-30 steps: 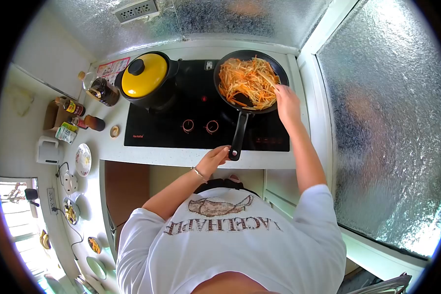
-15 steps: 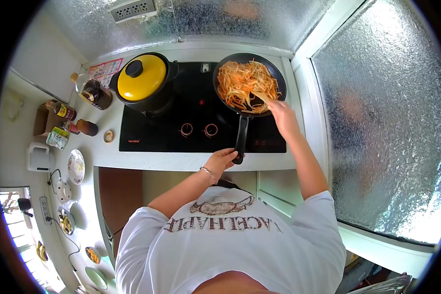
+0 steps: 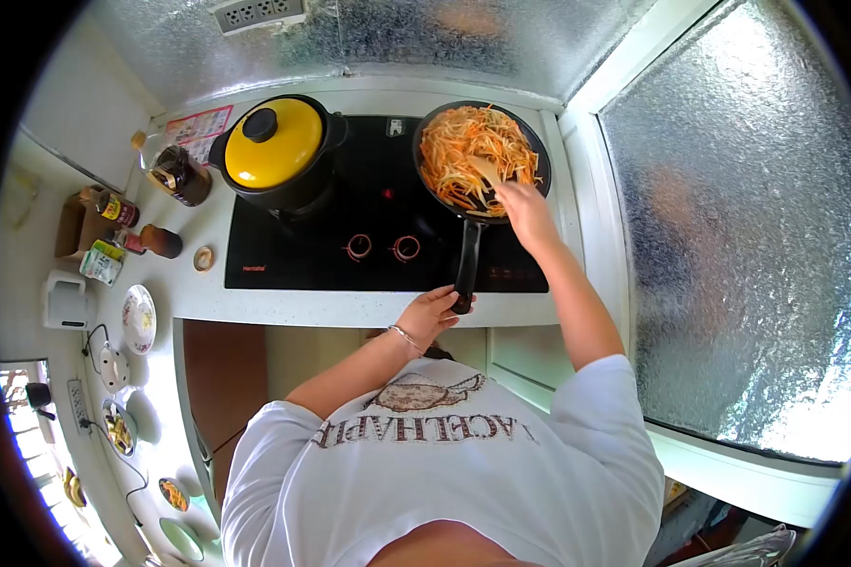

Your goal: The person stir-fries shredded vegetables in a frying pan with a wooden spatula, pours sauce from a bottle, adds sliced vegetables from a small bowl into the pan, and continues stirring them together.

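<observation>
A black frying pan (image 3: 540, 142) stands on the right side of the cooktop, filled with orange and pale shredded vegetables (image 3: 473, 151). Its black handle (image 3: 467, 257) points toward me, and my left hand (image 3: 433, 310) is closed around the handle's end. Over the pan's right front part, my right hand (image 3: 524, 210) grips a wooden spatula (image 3: 485, 170). The spatula's blade lies among the shreds; most of its grip is hidden in my fingers.
A black pot with a yellow lid (image 3: 288, 156) sits on the left of the black cooktop (image 3: 350, 269). An oil bottle (image 3: 182, 178), seasoning bottles (image 3: 161, 242) and a small round dish (image 3: 204, 258) are further left. A patterned plate (image 3: 139, 319) stands on the side counter.
My right hand has moved the spatula slightly left and away from me, pushing into the shreds. My left hand stays on the pan handle. The view has shifted a little.
</observation>
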The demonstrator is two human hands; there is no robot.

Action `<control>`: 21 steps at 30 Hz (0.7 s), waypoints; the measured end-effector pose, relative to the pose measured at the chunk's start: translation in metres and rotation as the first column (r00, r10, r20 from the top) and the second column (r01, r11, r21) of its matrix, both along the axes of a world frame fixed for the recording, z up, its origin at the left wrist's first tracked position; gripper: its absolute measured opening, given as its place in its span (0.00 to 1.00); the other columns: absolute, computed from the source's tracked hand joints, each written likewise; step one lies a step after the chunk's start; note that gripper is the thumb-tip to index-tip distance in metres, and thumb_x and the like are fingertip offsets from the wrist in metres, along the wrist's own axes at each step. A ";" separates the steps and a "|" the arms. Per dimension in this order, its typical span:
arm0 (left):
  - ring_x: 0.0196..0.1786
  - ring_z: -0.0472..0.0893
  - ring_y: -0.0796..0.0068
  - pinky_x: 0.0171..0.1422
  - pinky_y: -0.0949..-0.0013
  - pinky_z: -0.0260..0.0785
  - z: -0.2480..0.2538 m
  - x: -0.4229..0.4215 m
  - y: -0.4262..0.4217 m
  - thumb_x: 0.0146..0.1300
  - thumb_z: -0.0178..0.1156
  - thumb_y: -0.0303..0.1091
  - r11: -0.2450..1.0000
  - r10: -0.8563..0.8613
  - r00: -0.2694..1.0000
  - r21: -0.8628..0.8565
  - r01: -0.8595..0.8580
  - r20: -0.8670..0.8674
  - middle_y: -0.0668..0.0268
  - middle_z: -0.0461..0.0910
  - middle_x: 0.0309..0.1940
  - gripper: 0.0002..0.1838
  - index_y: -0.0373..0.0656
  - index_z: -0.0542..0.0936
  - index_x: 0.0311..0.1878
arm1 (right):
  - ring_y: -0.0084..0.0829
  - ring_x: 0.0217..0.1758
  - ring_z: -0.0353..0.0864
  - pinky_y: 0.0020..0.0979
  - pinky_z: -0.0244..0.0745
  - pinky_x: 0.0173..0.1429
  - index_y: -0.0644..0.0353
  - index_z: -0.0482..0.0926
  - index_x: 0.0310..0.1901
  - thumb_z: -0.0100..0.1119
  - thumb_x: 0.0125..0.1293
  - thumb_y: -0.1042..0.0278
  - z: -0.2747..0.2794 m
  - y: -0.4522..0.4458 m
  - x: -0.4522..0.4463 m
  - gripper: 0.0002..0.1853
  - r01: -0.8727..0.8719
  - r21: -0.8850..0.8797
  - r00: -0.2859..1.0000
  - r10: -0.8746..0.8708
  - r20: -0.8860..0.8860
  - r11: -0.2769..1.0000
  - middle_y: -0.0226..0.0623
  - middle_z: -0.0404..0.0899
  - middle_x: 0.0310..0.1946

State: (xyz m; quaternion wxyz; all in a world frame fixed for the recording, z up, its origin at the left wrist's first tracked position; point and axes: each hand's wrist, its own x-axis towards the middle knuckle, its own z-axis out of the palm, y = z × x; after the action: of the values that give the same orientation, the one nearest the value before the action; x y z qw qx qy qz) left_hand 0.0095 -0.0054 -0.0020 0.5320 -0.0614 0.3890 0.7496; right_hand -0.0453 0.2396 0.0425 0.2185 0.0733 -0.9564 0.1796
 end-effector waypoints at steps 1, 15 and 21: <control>0.51 0.75 0.73 0.52 0.71 0.62 -0.002 0.000 0.000 0.65 0.48 0.34 1.000 -0.001 1.000 0.005 0.001 0.003 0.65 0.76 0.49 0.14 0.44 0.71 0.52 | 0.41 0.39 0.78 0.34 0.73 0.41 0.63 0.78 0.40 0.56 0.58 0.73 0.004 -0.002 0.013 0.08 0.001 0.005 1.000 -0.001 0.003 1.000 0.45 0.78 0.37; 0.51 0.74 0.73 0.54 0.70 0.62 -0.001 -0.001 -0.001 0.65 0.49 0.35 1.000 0.004 0.999 0.005 -0.005 0.044 0.66 0.76 0.49 0.16 0.43 0.71 0.54 | 0.45 0.43 0.74 0.38 0.70 0.46 0.62 0.77 0.41 0.53 0.58 0.73 0.009 0.027 -0.028 0.09 0.096 0.011 0.995 -0.096 -0.016 0.995 0.45 0.77 0.39; 0.49 0.74 0.75 0.54 0.71 0.62 -0.001 -0.002 0.001 0.66 0.48 0.36 1.000 -0.018 1.000 0.002 0.018 0.018 0.67 0.76 0.47 0.15 0.44 0.72 0.53 | 0.41 0.39 0.77 0.34 0.72 0.44 0.64 0.78 0.41 0.54 0.60 0.70 0.075 -0.002 0.036 0.09 0.116 -0.131 0.973 -0.087 0.213 0.984 0.45 0.78 0.36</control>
State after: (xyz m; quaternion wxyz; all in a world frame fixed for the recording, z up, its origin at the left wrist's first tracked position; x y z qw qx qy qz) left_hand 0.0071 -0.0045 -0.0031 0.5422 -0.0640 0.3839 0.7447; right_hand -0.0092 0.2378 0.1175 0.1316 -0.0106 -0.9610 0.2429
